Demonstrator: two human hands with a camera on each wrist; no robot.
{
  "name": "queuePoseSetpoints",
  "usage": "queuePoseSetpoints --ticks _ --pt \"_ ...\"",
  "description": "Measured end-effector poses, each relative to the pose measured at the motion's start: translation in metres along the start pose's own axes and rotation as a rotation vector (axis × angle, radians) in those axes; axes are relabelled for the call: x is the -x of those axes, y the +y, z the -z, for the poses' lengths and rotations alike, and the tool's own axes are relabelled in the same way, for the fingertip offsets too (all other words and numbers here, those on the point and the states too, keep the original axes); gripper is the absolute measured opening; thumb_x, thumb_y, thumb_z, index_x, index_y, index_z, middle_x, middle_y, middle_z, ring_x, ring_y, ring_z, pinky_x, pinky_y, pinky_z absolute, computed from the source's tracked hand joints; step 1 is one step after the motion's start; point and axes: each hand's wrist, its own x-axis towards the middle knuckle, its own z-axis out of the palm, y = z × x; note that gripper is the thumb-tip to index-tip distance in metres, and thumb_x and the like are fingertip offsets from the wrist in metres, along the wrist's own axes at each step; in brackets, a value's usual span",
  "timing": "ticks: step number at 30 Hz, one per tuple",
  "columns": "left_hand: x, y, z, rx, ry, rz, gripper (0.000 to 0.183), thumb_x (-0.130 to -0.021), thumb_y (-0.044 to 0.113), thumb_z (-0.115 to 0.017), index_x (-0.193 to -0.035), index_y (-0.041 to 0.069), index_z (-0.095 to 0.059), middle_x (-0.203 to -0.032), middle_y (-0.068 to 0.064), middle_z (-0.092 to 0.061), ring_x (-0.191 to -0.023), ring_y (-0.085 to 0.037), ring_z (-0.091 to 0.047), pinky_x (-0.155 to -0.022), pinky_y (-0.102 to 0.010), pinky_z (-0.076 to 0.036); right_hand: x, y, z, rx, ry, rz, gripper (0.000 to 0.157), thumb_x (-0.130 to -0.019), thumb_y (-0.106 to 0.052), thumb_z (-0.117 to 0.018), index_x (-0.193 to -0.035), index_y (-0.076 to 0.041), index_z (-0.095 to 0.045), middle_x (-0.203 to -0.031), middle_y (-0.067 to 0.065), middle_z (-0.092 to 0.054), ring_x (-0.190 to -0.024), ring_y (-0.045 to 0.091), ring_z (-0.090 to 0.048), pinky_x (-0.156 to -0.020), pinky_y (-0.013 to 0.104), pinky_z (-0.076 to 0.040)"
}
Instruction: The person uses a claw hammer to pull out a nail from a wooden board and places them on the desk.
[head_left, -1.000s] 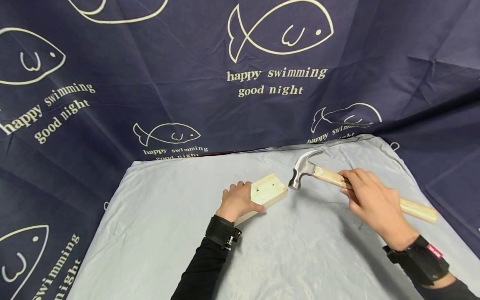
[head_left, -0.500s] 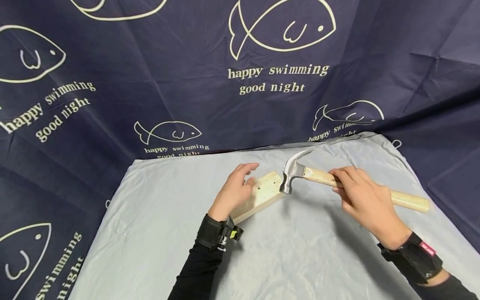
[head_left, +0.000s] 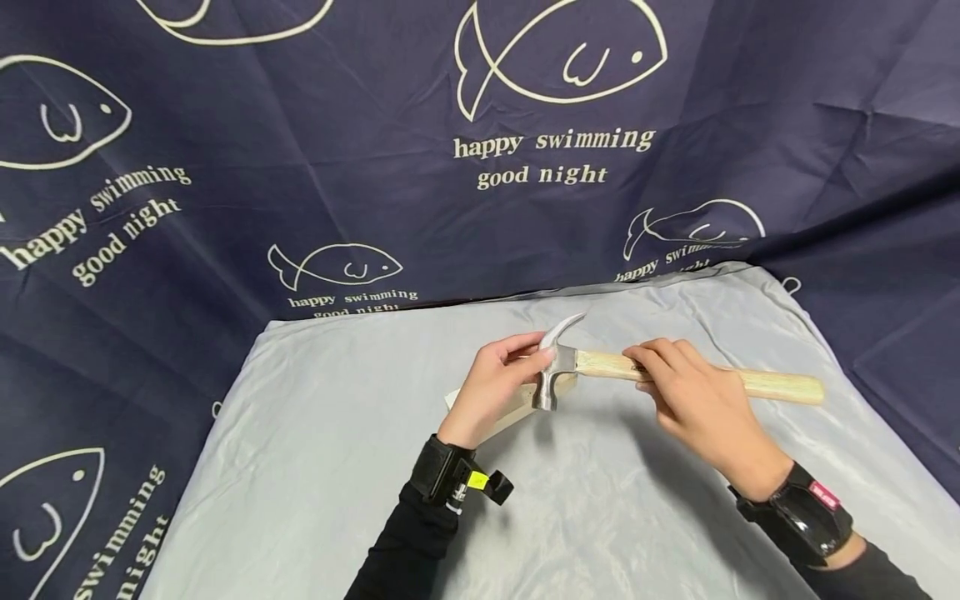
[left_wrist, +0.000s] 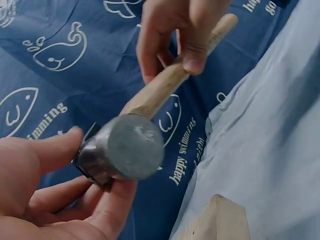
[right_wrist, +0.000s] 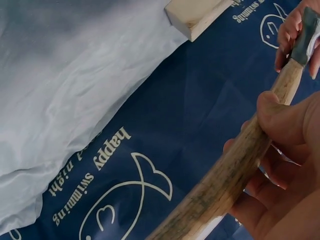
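Observation:
A claw hammer [head_left: 780,386] with a pale wooden handle is held above the table, lying nearly level. My right hand [head_left: 697,400] grips the middle of its handle [right_wrist: 220,180]. At the other end, my left hand [head_left: 483,392] pinches the steel head [head_left: 553,371] between thumb and fingers. The round striking face [left_wrist: 136,146] points toward the left wrist camera. Below the left hand and hammer head, a wooden block [head_left: 513,414] lies on the table, partly hidden by them. One end of the block [left_wrist: 220,222] shows in the left wrist view.
A pale grey-blue cloth [head_left: 315,467] with wrinkles covers the table. Dark blue fabric [head_left: 420,167] printed with white fish and lettering hangs behind and at both sides. Straps with small devices [head_left: 802,512] sit on both wrists.
My left hand has let go of the wooden block, lifted and taken hold of the hammer head. My right hand has carried the hammer left, over the block.

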Motion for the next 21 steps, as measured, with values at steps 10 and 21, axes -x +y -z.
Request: queuePoseSetpoints --ticks 10,21 --pt "0.008 0.007 0.009 -0.095 -0.067 0.04 0.038 -0.082 0.023 -0.065 -0.119 0.013 -0.062 -0.103 -0.014 -0.067 -0.087 -0.024 -0.066 -0.079 -0.032 -0.054 -0.004 -0.006 -0.003 -0.025 0.018 0.068 0.037 -0.083 -0.025 -0.061 -0.12 -0.021 -0.061 -0.111 -0.012 -0.06 -0.094 0.008 -0.055 -0.058 0.031 -0.051" --pt "0.02 0.017 0.008 -0.218 0.046 0.041 0.04 -0.085 0.014 -0.062 -0.124 0.007 -0.059 -0.102 -0.012 -0.067 -0.086 -0.024 -0.066 -0.078 -0.037 -0.054 -0.006 -0.005 -0.011 -0.107 0.09 0.091 0.041 -0.077 -0.031 -0.069 -0.118 -0.027 -0.064 -0.111 -0.014 -0.064 -0.097 0.004 -0.059 -0.064 0.031 -0.053"
